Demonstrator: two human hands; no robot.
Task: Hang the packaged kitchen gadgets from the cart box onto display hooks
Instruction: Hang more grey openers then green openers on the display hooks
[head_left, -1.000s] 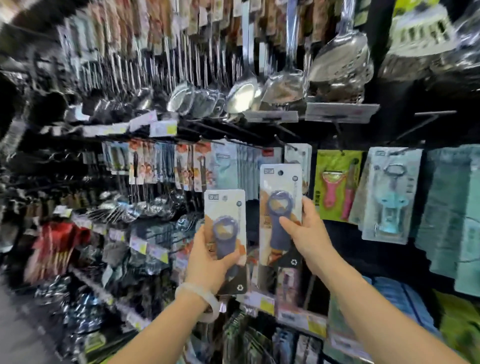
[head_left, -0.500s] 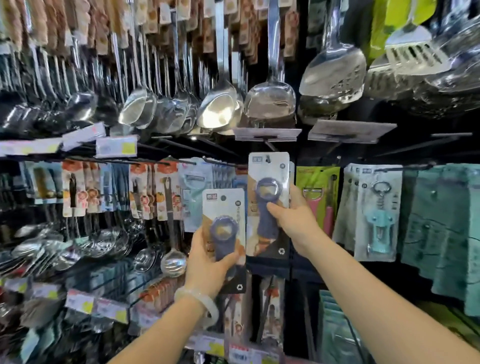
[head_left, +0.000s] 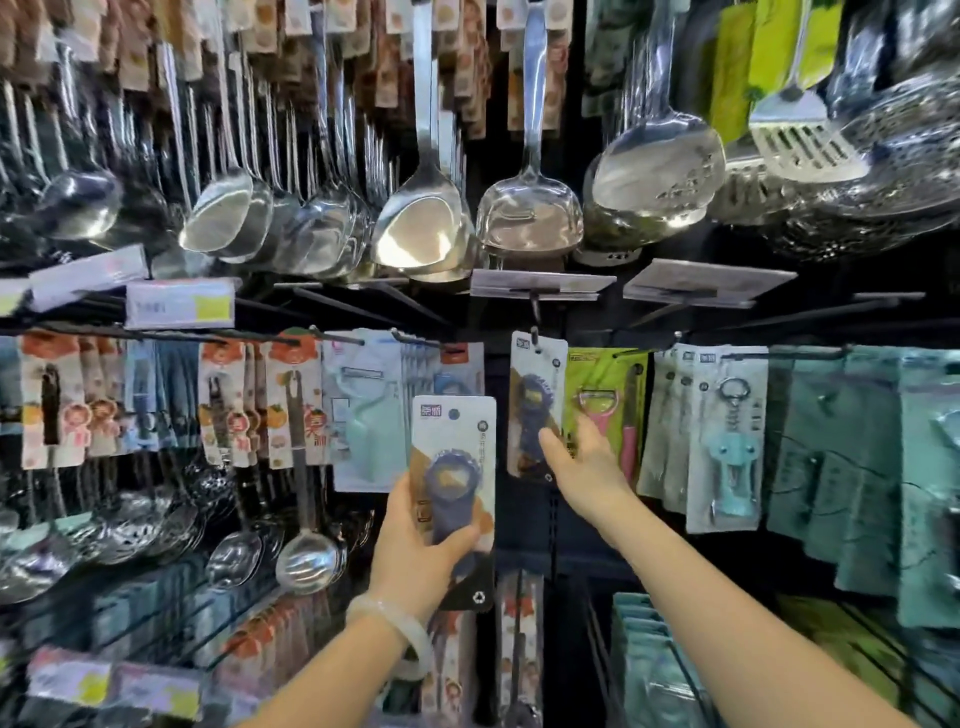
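Right grip (head_left: 582, 462) has hung its opener pack (head_left: 537, 405) on the hook (head_left: 535, 317).

We see strong light from above and in front, throwing bright glare on the steel ladles (head_left: 415, 223) and the perforated skimmer (head_left: 657, 166), while the back panel behind the hooks stays nearly black. The wide-angle lens bows the hanging rows outward toward the edges, and the left and lower corners smear with motion blur, so the price labels (head_left: 179, 309) are unreadable. The carded opener (head_left: 453, 499) at centre is fairly sharp, though its small print is soft, and the teal packs (head_left: 883, 467) at right look flat and hazy.
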